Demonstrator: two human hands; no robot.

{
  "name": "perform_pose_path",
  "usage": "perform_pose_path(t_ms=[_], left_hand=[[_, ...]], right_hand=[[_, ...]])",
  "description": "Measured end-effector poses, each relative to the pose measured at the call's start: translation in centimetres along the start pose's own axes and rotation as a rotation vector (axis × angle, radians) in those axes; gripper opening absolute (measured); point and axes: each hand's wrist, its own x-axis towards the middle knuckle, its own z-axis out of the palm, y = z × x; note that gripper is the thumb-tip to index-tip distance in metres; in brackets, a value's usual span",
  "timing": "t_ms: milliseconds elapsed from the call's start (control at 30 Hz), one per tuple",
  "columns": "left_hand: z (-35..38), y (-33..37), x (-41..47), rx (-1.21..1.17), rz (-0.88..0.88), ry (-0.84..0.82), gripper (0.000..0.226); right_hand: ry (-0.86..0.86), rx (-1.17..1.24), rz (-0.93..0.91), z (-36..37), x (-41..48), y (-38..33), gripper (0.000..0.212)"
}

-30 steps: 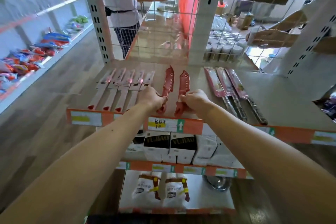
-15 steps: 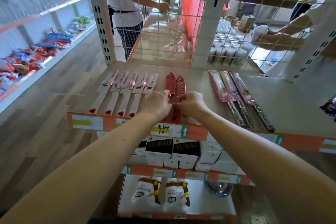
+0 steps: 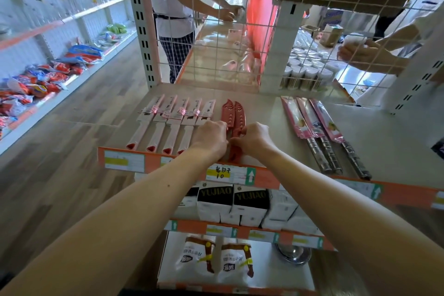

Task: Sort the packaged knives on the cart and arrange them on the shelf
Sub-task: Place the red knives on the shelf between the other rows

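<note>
Obs.: person stands facing the top shelf (image 3: 396,149), both forearms reaching over its orange price strip (image 3: 302,181). Left hand (image 3: 211,138) and right hand (image 3: 255,137) sit close together, almost touching, over the handle ends of the red knives (image 3: 232,114). The two red knives lie flat on the shelf board, side by side and touching, tips toward the wire mesh back (image 3: 216,60), handles near the front edge. Grip: left hand's fingers are curled down around the handle of the left knife; right hand pinches the handle of the right knife between thumb and curled fingers. Both hands are closed on the knives, palms down. Just to the left, a row of white-handled packaged knives (image 3: 173,119) lies parallel, the nearest one partly under the left hand. Well apart to the right, three pink-packaged knives with steel handles (image 3: 317,127) lie at a slant, packed against each other. Next level down: white boxes marked YUJIAO (image 3: 233,202). Lowest level: two white bags (image 3: 211,262) and a steel bowl (image 3: 294,251) to their right. Behind the mesh, two other people are handling goods at another shelf.
</note>
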Motion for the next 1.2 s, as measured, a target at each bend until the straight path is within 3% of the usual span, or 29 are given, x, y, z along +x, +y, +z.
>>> perform_pose_path(t_ms=[100,267,900,1033,1200], left_hand=[[0.0,-0.2,0.0,0.005,0.007,0.012,0.025],[0.0,-0.4,0.0,0.003,0.013,0.024,0.025],[-0.1,-0.5,0.4,0.042,0.003,-0.02,0.032],[0.0,-0.5,0.2,0.067,0.007,-0.022,0.029],[-0.5,0.2,-0.1,0.081,0.011,-0.003,0.03]], right_hand=[[0.008,0.006,0.004,0.2,0.0,-0.3,0.02],[0.03,0.031,0.027,0.3,0.1,-0.3,0.033],[0.029,-0.096,-0.003,-0.3,-0.5,-0.2,0.041],[0.032,-0.064,-0.015,-0.6,-0.5,0.0,0.027],[0.038,-0.072,0.021,-1.0,-1.1,-0.1,0.041]])
